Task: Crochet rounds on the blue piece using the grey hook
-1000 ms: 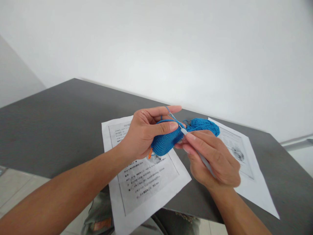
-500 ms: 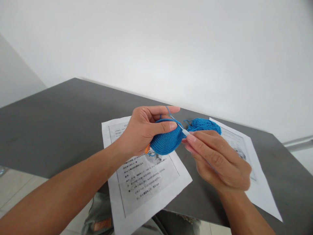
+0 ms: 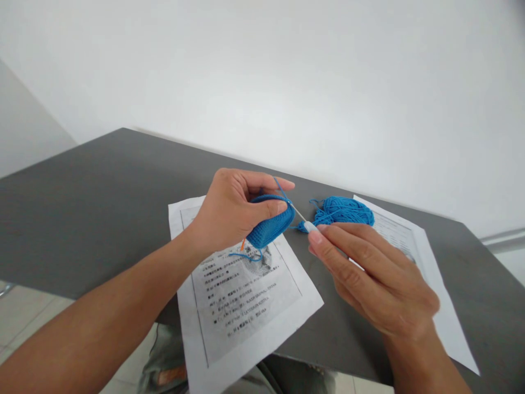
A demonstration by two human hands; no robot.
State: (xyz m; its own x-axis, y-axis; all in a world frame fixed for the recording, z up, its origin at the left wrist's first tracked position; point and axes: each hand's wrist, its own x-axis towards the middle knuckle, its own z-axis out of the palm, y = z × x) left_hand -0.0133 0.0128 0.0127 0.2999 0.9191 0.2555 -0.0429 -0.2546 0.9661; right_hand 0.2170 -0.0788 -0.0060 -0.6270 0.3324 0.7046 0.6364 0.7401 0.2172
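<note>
My left hand (image 3: 233,210) pinches a blue crocheted piece (image 3: 268,229) between thumb and fingers, with blue yarn running over the stretched index finger. A loose blue tail and a small orange strand hang below the piece. In my right hand (image 3: 377,279) is a crochet hook (image 3: 310,226) with a pale handle, held like a pen. Its metal shaft points up and left to the piece's upper right edge. The hook's tip is hard to make out among the stitches. Behind my right hand lies a bundle of blue yarn (image 3: 346,210).
A printed sheet (image 3: 250,306) lies under my left hand and hangs over the table's near edge. Another printed sheet (image 3: 435,295) is on the right, partly under the yarn. The dark grey table (image 3: 102,219) meets a white wall (image 3: 262,82).
My right hand has moved right and slightly down with the crochet hook, so more shaft shows. My left hand has shifted a little left and up, tilting the crocheted piece to a narrower view.
</note>
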